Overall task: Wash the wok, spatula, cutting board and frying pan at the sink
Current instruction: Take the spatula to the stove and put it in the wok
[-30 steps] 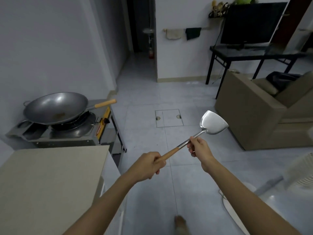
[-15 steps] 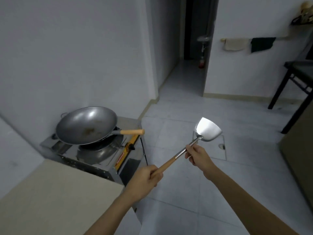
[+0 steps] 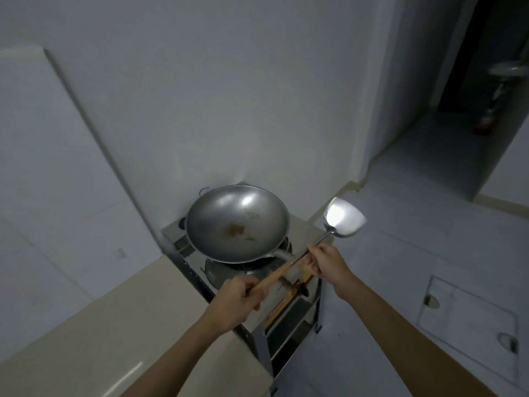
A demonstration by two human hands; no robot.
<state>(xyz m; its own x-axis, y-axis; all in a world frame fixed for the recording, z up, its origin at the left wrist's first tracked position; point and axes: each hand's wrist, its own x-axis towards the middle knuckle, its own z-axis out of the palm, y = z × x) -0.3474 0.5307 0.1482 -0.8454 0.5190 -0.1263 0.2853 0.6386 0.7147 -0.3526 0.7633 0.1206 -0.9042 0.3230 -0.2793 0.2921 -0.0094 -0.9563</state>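
Now both hands (left [image 3: 233,305], right [image 3: 326,262]) grip the spatula [image 3: 345,217] beside the wok [image 3: 237,223].

Glossy metal spatula [image 3: 342,217] blade on a wooden handle; wok [image 3: 237,223] dull grey metal (brown-stained inside).

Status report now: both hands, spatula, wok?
Left hand grips spatula handle; right hand pinches its shaft. Wok on stove, brown residue inside. No sink visible.

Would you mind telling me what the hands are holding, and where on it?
Both hold the spatula: the left hand grips the wooden handle's end, the right hand pinches the metal shaft.
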